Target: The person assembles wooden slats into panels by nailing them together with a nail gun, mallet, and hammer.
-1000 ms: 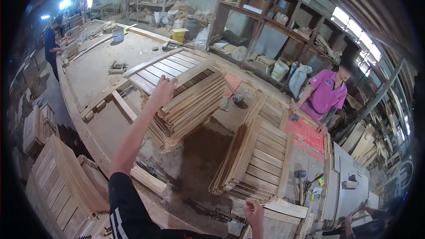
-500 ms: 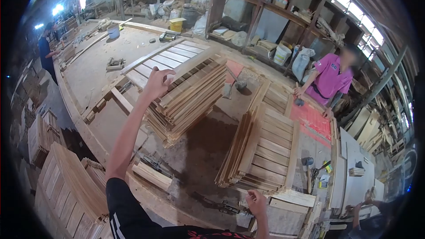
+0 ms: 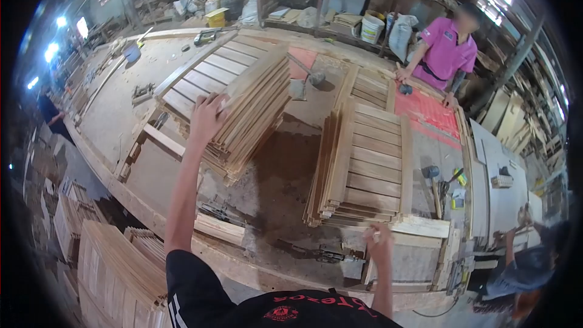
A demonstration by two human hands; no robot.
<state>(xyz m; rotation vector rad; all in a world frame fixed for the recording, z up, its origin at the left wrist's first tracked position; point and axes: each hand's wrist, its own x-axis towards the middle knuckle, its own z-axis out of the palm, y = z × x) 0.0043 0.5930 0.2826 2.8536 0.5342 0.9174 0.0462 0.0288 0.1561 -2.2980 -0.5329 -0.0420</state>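
My left hand [image 3: 208,115] rests at the near corner of the top slatted wooden panel [image 3: 209,73] on the left stack, its fingers bent over the edge. Beneath that panel, several more lie piled, their edges [image 3: 258,112] slightly uneven. My right hand [image 3: 379,243] is just in front of the near edge of the right stack of slatted panels [image 3: 373,161]. Its fingers are curled together, and whatever they may hold is too small to make out. Behind this stack lies another slatted panel [image 3: 371,90].
A mallet [image 3: 433,185] lies right of the right stack. A clamp [image 3: 328,255] lies near the bench's front edge. More panels [image 3: 115,261] stand at lower left. Across the bench, a person in a pink shirt [image 3: 446,51] leans by a red sheet [image 3: 428,112]. Another person [image 3: 528,267] is at lower right.
The view has shifted, and both stacks appear higher and in slightly different places. My left hand has come down onto the panel's corner. My right hand stays near the right stack, fingers still curled.
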